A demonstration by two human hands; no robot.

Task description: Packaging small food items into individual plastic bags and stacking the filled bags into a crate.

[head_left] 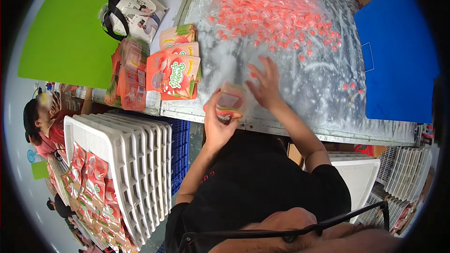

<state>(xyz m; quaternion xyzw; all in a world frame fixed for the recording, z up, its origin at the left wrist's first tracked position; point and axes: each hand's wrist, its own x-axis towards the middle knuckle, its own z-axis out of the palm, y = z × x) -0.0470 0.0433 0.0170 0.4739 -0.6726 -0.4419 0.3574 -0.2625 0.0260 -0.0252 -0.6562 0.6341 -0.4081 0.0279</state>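
Your left hand [216, 121] is curled around a small pouch [229, 104], gripping it by its lower edge and holding it up just above the near edge of the bench [304, 89]. The pouch is blurred, but it shows red and green print and looks open at the top. Your right hand [266, 84] is just beside the pouch, on its far side, with fingers spread and loosely open; it holds nothing that you can make out, and its fingertips hover over the bench top. Beyond that hand, further from the pouch, a heap of small orange-red sweets [276, 18] lies scattered on clear plastic sheeting, with a few strays off to the right. To the left of the pouch sits a stack of flat pouches [172, 76] of the same kind, lying on the bench corner. Below and left of the pouch stand white plastic trays [136, 159], with filled pouches lined up beside them
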